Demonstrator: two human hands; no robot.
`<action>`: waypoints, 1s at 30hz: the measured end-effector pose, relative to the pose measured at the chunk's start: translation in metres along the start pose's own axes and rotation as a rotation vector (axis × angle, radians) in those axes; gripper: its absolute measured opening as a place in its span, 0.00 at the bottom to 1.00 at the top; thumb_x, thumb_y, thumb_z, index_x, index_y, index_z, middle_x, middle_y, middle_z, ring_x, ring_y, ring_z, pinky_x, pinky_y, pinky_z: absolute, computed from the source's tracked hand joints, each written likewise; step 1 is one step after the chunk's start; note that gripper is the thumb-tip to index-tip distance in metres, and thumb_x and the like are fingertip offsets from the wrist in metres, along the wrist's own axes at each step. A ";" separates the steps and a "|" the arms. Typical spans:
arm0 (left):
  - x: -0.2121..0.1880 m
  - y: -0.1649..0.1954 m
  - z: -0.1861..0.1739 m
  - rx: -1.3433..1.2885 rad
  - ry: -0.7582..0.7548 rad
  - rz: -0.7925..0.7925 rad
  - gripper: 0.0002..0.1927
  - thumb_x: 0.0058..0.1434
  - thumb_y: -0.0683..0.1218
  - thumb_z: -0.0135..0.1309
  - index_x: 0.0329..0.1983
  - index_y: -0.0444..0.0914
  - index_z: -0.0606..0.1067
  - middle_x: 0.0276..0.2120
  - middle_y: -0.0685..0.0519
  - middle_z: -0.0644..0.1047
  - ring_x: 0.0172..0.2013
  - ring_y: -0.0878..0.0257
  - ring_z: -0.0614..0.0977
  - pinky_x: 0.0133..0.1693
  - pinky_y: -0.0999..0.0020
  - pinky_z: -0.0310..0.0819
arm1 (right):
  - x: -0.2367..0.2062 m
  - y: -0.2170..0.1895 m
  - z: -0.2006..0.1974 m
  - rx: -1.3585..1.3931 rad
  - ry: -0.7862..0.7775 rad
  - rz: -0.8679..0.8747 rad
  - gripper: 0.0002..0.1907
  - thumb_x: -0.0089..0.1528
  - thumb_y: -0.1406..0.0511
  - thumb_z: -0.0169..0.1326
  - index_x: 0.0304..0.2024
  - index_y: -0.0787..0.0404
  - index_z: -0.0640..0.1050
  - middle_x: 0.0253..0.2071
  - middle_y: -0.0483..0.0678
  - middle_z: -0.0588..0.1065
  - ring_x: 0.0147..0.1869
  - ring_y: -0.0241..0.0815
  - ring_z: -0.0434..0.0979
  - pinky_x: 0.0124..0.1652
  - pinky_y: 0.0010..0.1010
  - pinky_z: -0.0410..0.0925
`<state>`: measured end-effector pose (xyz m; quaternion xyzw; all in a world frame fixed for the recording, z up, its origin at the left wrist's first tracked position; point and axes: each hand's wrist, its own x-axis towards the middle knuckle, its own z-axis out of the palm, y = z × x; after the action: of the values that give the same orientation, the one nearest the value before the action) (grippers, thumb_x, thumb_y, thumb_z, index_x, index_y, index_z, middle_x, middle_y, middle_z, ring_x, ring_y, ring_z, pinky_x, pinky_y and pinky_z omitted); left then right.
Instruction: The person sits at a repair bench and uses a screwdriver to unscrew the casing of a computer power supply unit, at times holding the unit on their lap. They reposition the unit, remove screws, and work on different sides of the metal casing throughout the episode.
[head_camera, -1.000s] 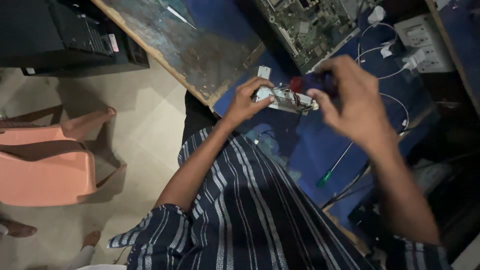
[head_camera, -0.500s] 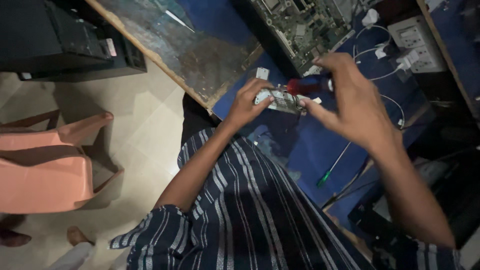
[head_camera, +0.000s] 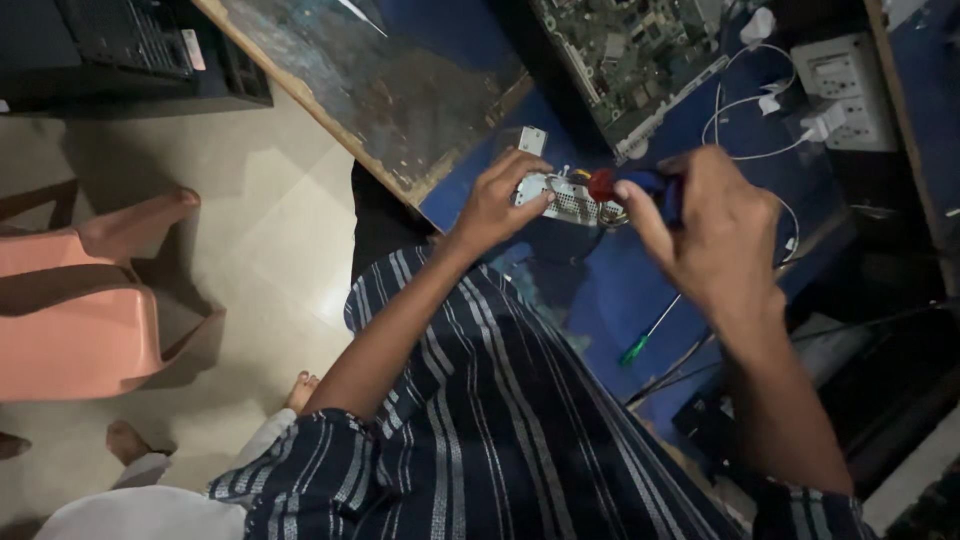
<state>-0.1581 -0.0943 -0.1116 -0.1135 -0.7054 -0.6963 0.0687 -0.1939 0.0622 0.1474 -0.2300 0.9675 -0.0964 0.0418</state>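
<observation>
While the left hand (head_camera: 495, 205) clasps the near end of a small silver metal component (head_camera: 570, 197), that part lies over the blue bench (head_camera: 610, 290) with its long axis running roughly left to right in the head view, tilted slightly down toward the right. The left grip is clenched on it, thumb on the near edge and fingers curled over the far edge. The right hand (head_camera: 715, 230) is clenched around a tool with a red and blue handle (head_camera: 625, 185), whose red end points left at the right end of the component; whether its tip touches the metal cannot be told. A second screwdriver with a green handle (head_camera: 648, 333) lies loose on the bench below the right hand, its long axis running diagonally, handle toward the person and shaft toward the upper right. Beyond the hands, a green circuit board (head_camera: 630, 45) rests at an angle, its long edge slanting down to the right, and a small white piece (head_camera: 533, 140) sits just beyond the left fingers. A white power strip (head_camera: 845, 90) lies at the far right with a white plug and thin white cable (head_camera: 735, 105) looping from it toward the hands. A worn wooden panel (head_camera: 400, 80) covers the bench's left part. On the floor at the left stand an orange plastic chair (head_camera: 80, 310) and a dark computer case (head_camera: 130, 50). No container with contents shows near the hands.
</observation>
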 end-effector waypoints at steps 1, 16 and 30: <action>0.000 0.001 0.000 0.006 -0.003 -0.006 0.16 0.61 0.42 0.64 0.51 0.36 0.75 0.46 0.47 0.78 0.50 0.50 0.81 0.53 0.59 0.74 | 0.001 0.000 -0.003 -0.045 -0.019 0.010 0.20 0.63 0.61 0.68 0.42 0.70 0.75 0.35 0.57 0.75 0.35 0.50 0.78 0.34 0.39 0.70; 0.011 -0.011 -0.001 0.052 0.026 -0.008 0.17 0.60 0.43 0.65 0.51 0.37 0.75 0.47 0.47 0.78 0.52 0.49 0.80 0.55 0.57 0.73 | 0.018 0.000 0.001 0.013 0.029 0.053 0.17 0.64 0.67 0.69 0.42 0.73 0.74 0.38 0.58 0.72 0.36 0.49 0.76 0.34 0.39 0.69; 0.004 0.004 0.006 0.044 0.012 0.028 0.17 0.60 0.42 0.65 0.50 0.35 0.76 0.47 0.46 0.78 0.51 0.49 0.80 0.54 0.59 0.75 | -0.001 -0.006 -0.018 0.147 -0.040 -0.083 0.17 0.65 0.65 0.64 0.52 0.65 0.74 0.46 0.54 0.73 0.40 0.50 0.80 0.37 0.37 0.72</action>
<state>-0.1608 -0.0879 -0.1069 -0.1177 -0.7183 -0.6804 0.0849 -0.1926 0.0609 0.1666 -0.2683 0.9463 -0.1643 0.0738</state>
